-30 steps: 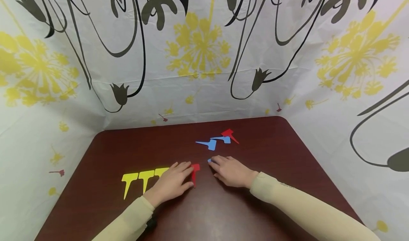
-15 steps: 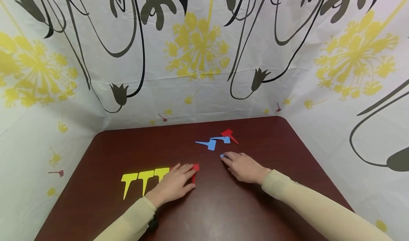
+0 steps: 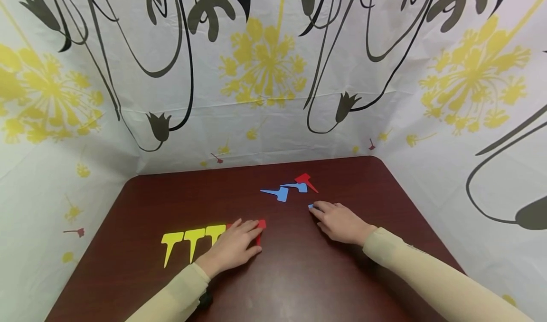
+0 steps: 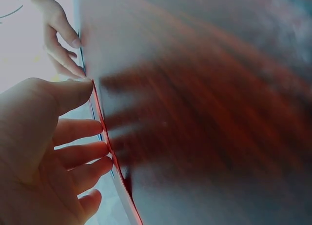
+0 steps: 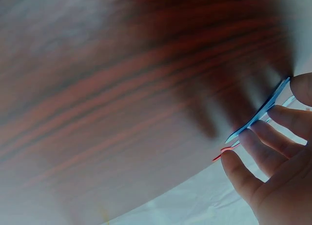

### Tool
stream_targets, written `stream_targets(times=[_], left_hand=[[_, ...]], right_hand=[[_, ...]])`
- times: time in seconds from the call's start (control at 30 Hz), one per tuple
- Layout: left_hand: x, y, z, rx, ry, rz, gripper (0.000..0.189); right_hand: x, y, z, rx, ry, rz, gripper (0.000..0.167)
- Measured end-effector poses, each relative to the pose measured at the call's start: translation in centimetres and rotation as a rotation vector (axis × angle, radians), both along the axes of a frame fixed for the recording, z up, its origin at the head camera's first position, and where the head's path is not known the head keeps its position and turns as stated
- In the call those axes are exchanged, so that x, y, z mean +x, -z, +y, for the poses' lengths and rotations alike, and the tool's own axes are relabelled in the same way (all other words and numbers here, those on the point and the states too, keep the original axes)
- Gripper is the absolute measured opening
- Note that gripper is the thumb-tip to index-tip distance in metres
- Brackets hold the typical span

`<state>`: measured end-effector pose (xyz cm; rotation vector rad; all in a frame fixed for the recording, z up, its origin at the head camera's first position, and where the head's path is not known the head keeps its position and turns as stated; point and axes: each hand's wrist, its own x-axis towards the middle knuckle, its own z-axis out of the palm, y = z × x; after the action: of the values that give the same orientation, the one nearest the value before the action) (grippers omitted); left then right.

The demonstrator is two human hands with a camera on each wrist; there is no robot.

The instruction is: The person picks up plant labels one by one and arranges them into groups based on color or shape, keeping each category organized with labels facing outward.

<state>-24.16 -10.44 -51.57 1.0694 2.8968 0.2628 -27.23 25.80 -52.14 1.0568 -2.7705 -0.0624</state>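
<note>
My left hand [image 3: 232, 246] lies over a row of T-shaped plant labels, its fingers fairly straight. Under its fingertips is a red plant label [image 3: 262, 224], and a sliver of another red one [image 3: 229, 226] shows behind the hand. Three yellow plant labels [image 3: 194, 234] continue the row to the left. My right hand [image 3: 342, 223] presses its fingertips on a blue plant label [image 3: 311, 206] lying flat; most of it is covered in the head view. From the right wrist, this blue label [image 5: 261, 112] runs along beneath the straight fingers and thumb.
Towards the back of the dark wooden table [image 3: 205, 189] lie two blue plant labels [image 3: 282, 194] and a red one [image 3: 304, 178], partly overlapping. A patterned cloth [image 3: 256, 122] hangs behind and at both sides. A small black object [image 3: 205, 300] sits by my left sleeve.
My right hand has slid the blue plant label to the right and slightly back, away from the row. The left hand has barely moved.
</note>
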Motion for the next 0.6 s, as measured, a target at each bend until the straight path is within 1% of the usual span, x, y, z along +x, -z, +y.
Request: stream_targets(times=[0.13,0.23,0.33,0.47,0.6], left_hand=[[0.0,0.0,0.0,-0.006,-0.003,-0.003,0.061],[0.0,-0.1,-0.1,-0.004,0.000,-0.003,0.061],[0.0,-0.1,-0.1,-0.002,0.007,-0.001,0.061],[0.1,-0.2,-0.2,0.020,0.008,-0.008,0.061],[0.1,-0.4,-0.4,0.044,0.008,-0.003,0.060]], right_hand=[[0.0,-0.1,0.6,-0.002,0.008,-0.001,0.055],[-0.2,-0.3,0.8,-0.011,0.012,-0.019,0.054],[-0.7,-1.1,1.0,-0.075,0.037,-0.050,0.049],[-2.3,-2.2,1.6,-0.201,0.110,-0.075,0.041],[-4.6,-2.6,2.5,-0.250,0.178,-0.114,0.038]])
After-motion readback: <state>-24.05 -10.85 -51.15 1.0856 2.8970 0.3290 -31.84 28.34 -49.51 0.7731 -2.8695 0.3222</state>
